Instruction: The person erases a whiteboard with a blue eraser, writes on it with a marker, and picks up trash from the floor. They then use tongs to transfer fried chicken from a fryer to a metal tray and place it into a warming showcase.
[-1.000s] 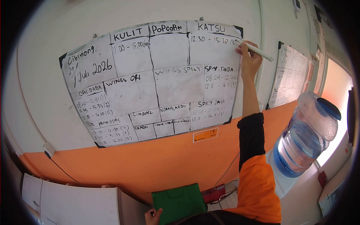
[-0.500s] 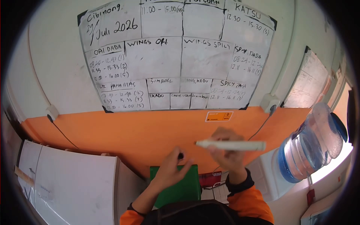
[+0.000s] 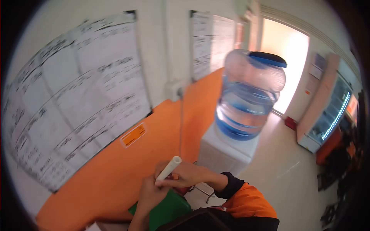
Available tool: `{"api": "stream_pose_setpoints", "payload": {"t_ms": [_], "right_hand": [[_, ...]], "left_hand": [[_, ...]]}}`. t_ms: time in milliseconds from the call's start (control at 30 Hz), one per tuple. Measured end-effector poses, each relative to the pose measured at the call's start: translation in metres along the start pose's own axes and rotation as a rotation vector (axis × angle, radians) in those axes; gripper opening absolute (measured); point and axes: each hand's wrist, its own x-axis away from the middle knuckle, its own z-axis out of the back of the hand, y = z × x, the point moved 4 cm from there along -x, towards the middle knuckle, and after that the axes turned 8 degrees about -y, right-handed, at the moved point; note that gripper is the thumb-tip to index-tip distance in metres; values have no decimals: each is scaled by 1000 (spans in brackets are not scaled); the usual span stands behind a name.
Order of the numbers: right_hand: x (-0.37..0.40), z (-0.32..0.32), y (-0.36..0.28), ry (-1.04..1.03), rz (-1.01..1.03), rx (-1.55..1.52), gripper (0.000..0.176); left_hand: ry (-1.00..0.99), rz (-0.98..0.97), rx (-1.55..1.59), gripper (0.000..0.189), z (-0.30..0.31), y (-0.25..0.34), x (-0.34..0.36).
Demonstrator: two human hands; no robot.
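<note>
A white marker slants up out of my hands in front of my chest, its blunt end toward the camera. My right hand is closed around the marker's barrel with its fingers. Against it sits my left hand, closed at the marker's lower end; the black marker cap it held a moment ago is hidden between the two hands. The big whiteboard with handwritten times hangs on the wall to the left, blurred.
A water dispenser carries a large blue water bottle at the right. Below my hands is a green surface. A smaller whiteboard, a bright doorway and a glass-door fridge stand farther off.
The view has swung right, away from the large whiteboard. My hands, apart before, have come together, bringing the marker's tip end to my left hand; the marker now points upward.
</note>
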Motion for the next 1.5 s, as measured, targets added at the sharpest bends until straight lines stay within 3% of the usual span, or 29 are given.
{"api": "stream_pose_setpoints", "payload": {"t_ms": [100, 200, 267, 333, 367, 400, 433, 533, 633, 700, 767, 833, 867, 933, 1033, 1133, 1233, 1333, 1367, 1400, 1433, 1500], "right_hand": [[33, 31, -3, -134, 41, -197, 18], [64, 82, -26, -53, -119, -161, 18], [88, 128, -56, 171, -215, 44, 14], [113, 182, -67, 560, 88, 338, 11], [121, 213, -86, 757, 279, 346, 10], [131, 241, -94, 1001, 288, 342, 10], [139, 271, -97, 1133, 307, 627, 16], [149, 298, -91, 1330, 114, 794, 33], [139, 295, -83, 1313, 124, 962, 41], [139, 295, -66, 1267, 131, 1074, 42], [139, 292, -57, 1323, 114, 1035, 35], [141, 289, -54, 1344, 86, 1054, 32], [141, 288, -52, 1346, 70, 1080, 33], [139, 288, -49, 1338, 32, 1128, 35], [137, 278, -52, 1353, 5, 1069, 45], [152, 235, -66, 1409, -78, 1145, 50], [184, 176, -85, 1353, -188, 1237, 51], [258, 87, -64, 1220, -449, 1050, 47], [292, 43, -53, 1121, -735, 798, 36], [337, -13, -28, 1124, -941, 783, 22], [388, -85, -11, 1054, -1195, 628, 21], [474, -253, -30, 649, -1736, 371, 36]], "left_hand": [[-312, -21, 253, 14, -39, 24, -22], [-339, -44, 108, 21, -59, 28, -58], [-334, -59, 110, 28, -67, 36, -81], [-277, -291, 113, 34, -77, 63, -103], [-202, -505, 142, 35, -82, 79, -108], [-144, -552, 205, 33, -87, 84, -113], [-78, -590, 268, 31, -91, 88, -117], [-193, -379, 288, 48, -105, 83, -113], [-308, -389, 269, 50, -123, 70, -99], [-273, -377, 281, 41, -127, 46, -80], [-189, -265, 379, 17, -123, -7, -60], [-339, -91, 164, 40, -106, -86, -33], [-450, -299, -186, 34, -87, -182, -31], [-418, 48, -91, 33, -85, -189, 23], [-448, 115, -59, 31, -103, -194, 59], [-496, 61, 13, 30, -128, -183, 71], [-530, 186, 296, 28, -160, -115, 81], [-816, 99, 247, 39, -195, -134, 79], [-864, 113, 234, 34, -216, -133, 82], [-913, 128, 217, 29, -239, -127, 83], [-959, 148, 194, 24, -261, -121, 87], [-1105, 22, 227, 15, -317, -89, 103]]}}
